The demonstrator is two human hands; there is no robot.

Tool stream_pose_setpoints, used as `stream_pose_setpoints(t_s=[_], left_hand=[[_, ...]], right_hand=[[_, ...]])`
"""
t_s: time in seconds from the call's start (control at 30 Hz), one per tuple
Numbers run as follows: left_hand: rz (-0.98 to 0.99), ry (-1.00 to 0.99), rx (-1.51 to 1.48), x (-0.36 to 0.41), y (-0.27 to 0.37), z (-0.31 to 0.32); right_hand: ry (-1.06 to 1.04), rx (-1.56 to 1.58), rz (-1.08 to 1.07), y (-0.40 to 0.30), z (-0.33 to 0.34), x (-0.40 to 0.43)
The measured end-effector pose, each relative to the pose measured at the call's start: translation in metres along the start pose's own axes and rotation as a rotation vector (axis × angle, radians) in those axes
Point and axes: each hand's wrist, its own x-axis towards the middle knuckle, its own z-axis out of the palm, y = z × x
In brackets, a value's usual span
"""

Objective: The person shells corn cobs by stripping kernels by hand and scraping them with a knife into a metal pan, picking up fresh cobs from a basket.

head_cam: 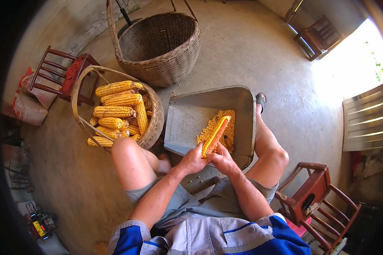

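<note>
A yellow ear of corn [215, 137] is held by both hands at its lower end, its far tip pointing up and to the right. Along its right side runs an orange strip that looks stripped of kernels. My left hand [194, 160] grips it from the left, and my right hand [222, 159] has its thumb and fingers on it from the right. Beneath the ear is a grey scoop-shaped pan [181, 126] between my legs. Loose corn kernels [207, 130] lie in it, with a brown object [229, 145] among them that I cannot identify.
A wicker basket [155, 118] piled with corn ears [114, 111] stands by my left knee. Behind it is a larger wicker basket [166, 68]. Wooden chairs stand left [83, 63], right [316, 194] and far right [319, 36]. Sacks [32, 106] lean at left.
</note>
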Motion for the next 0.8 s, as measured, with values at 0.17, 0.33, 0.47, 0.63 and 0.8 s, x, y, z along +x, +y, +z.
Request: stream_pose_setpoints(t_s=[0.17,0.33,0.47,0.63,0.8], left_hand=[[0.094,0.041,-0.061,0.001,-0.001,0.0],[0.084,0.052,-0.096,0.001,-0.008,0.002],[0.123,0.009,-0.147,0.003,-0.008,-0.001],[0.144,0.094,-0.112,0.002,-0.005,0.005],[0.052,0.146,0.053,0.002,-0.002,0.009]], right_hand=[[-0.022,0.105,-0.013,-0.001,0.003,0.001],[0.037,-0.214,-0.023,-0.002,0.009,0.005],[0.042,-0.216,-0.041,0.004,0.001,0.005],[-0.021,0.121,-0.019,-0.008,0.001,0.002],[0.117,-0.052,-0.071,0.0,0.013,0.005]])
